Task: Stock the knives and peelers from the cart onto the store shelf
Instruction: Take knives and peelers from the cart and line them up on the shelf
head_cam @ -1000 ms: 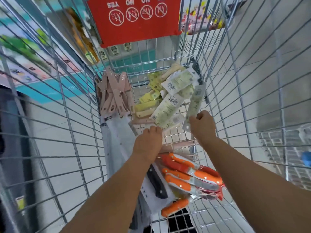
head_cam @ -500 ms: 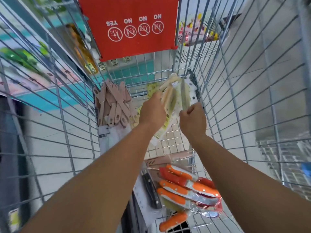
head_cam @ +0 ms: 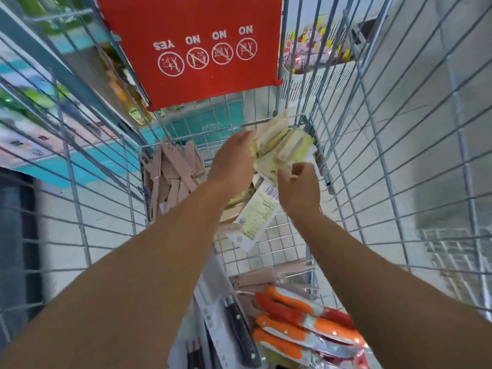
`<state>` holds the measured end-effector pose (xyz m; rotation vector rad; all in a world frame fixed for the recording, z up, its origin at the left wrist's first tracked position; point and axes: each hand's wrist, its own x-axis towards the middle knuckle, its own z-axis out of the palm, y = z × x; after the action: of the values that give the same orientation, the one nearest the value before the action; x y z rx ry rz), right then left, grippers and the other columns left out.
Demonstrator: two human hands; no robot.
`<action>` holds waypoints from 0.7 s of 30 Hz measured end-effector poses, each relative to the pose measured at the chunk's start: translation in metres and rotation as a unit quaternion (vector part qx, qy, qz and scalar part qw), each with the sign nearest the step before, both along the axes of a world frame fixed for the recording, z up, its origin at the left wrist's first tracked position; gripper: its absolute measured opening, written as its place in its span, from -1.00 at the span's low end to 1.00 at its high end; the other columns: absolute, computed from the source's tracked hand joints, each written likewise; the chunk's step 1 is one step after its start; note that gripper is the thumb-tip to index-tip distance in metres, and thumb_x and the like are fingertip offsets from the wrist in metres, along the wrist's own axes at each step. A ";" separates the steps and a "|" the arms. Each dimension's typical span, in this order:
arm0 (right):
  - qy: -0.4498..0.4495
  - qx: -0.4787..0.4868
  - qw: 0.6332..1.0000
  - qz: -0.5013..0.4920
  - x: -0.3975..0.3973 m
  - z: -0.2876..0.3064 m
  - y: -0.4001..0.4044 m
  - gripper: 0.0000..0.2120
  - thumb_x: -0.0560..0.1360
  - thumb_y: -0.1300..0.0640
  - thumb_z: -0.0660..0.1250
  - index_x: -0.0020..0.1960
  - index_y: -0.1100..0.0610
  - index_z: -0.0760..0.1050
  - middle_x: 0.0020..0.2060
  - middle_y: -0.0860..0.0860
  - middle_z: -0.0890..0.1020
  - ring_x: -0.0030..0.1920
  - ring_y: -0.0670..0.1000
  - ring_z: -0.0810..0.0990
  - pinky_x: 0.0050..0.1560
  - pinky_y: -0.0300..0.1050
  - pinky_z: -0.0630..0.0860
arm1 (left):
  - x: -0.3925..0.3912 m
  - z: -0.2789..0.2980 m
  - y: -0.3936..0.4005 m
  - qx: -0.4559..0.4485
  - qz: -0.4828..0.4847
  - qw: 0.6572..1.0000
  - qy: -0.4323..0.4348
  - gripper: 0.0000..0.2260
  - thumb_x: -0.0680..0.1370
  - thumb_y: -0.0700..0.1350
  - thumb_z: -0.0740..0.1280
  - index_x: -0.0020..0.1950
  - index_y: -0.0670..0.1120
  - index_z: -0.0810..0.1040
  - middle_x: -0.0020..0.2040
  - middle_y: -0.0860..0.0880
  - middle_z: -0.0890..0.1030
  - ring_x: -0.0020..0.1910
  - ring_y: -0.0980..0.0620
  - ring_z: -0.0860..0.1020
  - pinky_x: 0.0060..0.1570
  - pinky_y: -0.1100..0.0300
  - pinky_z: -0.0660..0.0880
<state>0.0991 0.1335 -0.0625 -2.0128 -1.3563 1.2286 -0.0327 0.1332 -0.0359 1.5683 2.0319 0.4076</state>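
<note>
Several yellow-green packaged peelers form a bundle held above the far end of the wire shopping cart, fanned out and blurred. The left hand grips the bundle from the left side with its fingers wrapped round the packs. The right hand pinches the bundle's lower right edge, fingers curled on the packaging. One pack's back label, white and pale yellow with a barcode, hangs down between the two wrists.

To the left of the hands, a cluster of beige-pink knives leans against the cart's left wall. Nearer the person, on the cart floor, lie orange-handled knives in clear packaging, stacked side by side at the lower right. Just left of them rests a black-handled knife on a white card. More beige-pink pieces lie just beyond the orange ones.

At the cart's far end hangs a red child-seat flap printed with upside-down "YES" and "NO" symbols. Store shelves with blurred goods show through the wires at the left, and tiled floor at the right.
</note>
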 end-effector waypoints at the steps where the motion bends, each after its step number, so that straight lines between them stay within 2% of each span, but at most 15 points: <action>1: -0.021 -0.012 1.000 -0.013 0.004 -0.008 -0.009 -0.62 0.50 0.02 0.32 0.22 0.21 0.40 0.07 0.07 0.54 -0.05 0.03 0.52 -0.19 -0.16 0.43 | -0.002 -0.003 -0.011 0.014 0.007 1.000 0.011 -0.46 0.55 -0.37 0.20 0.50 -0.05 0.25 0.45 -0.05 0.33 0.42 -0.04 0.29 0.38 0.08 0.23; 2: -0.037 -0.033 0.998 -0.025 0.008 -0.014 -0.019 -0.62 0.48 0.04 0.35 0.19 0.24 0.41 0.01 0.10 0.53 -0.12 0.04 0.50 -0.32 -0.19 0.37 | -0.002 -0.007 -0.022 0.020 0.014 1.000 0.018 -0.47 0.54 -0.33 0.23 0.49 -0.06 0.26 0.45 -0.06 0.32 0.41 -0.04 0.28 0.39 0.07 0.23; 4: -0.022 -0.081 0.996 -0.028 0.010 -0.028 -0.037 -0.62 0.44 0.06 0.40 0.13 0.26 0.42 -0.08 0.11 0.54 -0.20 0.06 0.50 -0.40 -0.20 0.34 | 0.000 -0.014 -0.046 -0.002 0.022 0.999 0.037 -0.47 0.54 -0.22 0.28 0.50 -0.05 0.24 0.48 -0.07 0.24 0.45 -0.06 0.21 0.43 0.04 0.21; 7: 0.005 -0.128 0.992 -0.002 0.004 -0.038 -0.050 -0.72 0.43 0.10 0.40 0.07 0.19 0.49 -0.11 0.06 0.62 -0.17 0.05 0.59 -0.31 -0.15 0.48 | 0.004 -0.024 -0.072 -0.071 0.028 0.994 0.080 -0.45 0.58 -0.07 0.28 0.53 0.02 0.15 0.56 -0.04 -0.04 0.53 -0.09 -0.03 0.49 -0.01 0.06; 9: 0.016 -0.139 0.990 -0.009 0.001 -0.040 -0.049 -0.91 0.46 0.14 0.37 -0.10 0.16 0.53 -0.16 0.10 0.65 -0.15 0.13 0.63 -0.16 0.04 0.60 | 0.007 -0.028 -0.082 -0.098 0.027 0.989 0.108 -0.44 0.60 0.02 0.23 0.54 0.05 0.08 0.56 -0.04 -0.14 0.53 -0.11 -0.11 0.48 -0.02 -0.03; 11: 0.030 -0.140 0.989 -0.032 0.003 -0.038 -0.049 -0.86 0.48 0.16 0.34 -0.25 0.14 0.48 -0.21 0.16 0.65 -0.16 0.21 0.65 -0.10 0.20 0.61 | 0.011 -0.029 -0.088 -0.113 0.004 0.986 0.120 -0.45 0.60 0.10 0.19 0.54 0.05 0.09 0.54 -0.07 -0.07 0.51 -0.14 -0.07 0.47 -0.04 -0.03; 15: 0.005 -0.096 0.995 -0.019 0.021 -0.023 -0.051 -0.90 0.47 0.13 0.27 -0.19 0.14 0.46 -0.22 0.15 0.63 -0.17 0.20 0.65 -0.12 0.22 0.60 | 0.020 -0.030 -0.095 -0.127 -0.074 0.986 0.081 -0.46 0.51 0.18 0.28 0.45 0.05 0.28 0.37 -0.04 0.32 0.35 -0.11 0.20 0.35 0.02 0.18; 19: 0.016 -0.052 0.998 -0.015 0.033 0.000 -0.051 -0.91 0.46 0.13 0.26 -0.22 0.08 0.39 -0.22 0.11 0.58 -0.13 0.18 0.63 -0.09 0.23 0.59 | 0.034 -0.024 -0.101 -0.124 -0.069 0.990 -0.016 -0.37 0.46 0.16 0.36 0.46 0.01 0.25 0.26 -0.02 0.46 0.28 -0.09 0.37 0.18 0.04 0.34; 21: 0.041 -0.043 0.998 -0.035 0.034 0.010 -0.046 -0.91 0.47 0.16 0.26 -0.20 0.09 0.39 -0.21 0.10 0.58 -0.14 0.16 0.64 -0.09 0.23 0.60 | 0.040 -0.018 -0.098 -0.113 -0.052 0.989 -0.076 -0.29 0.46 0.13 0.39 0.51 0.00 0.15 0.21 -0.02 0.45 0.23 -0.04 0.40 0.10 0.06 0.42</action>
<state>0.1332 0.0877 -0.0528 -2.0261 -1.2032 1.3426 0.0072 0.0348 -0.0539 1.4501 1.8037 0.2394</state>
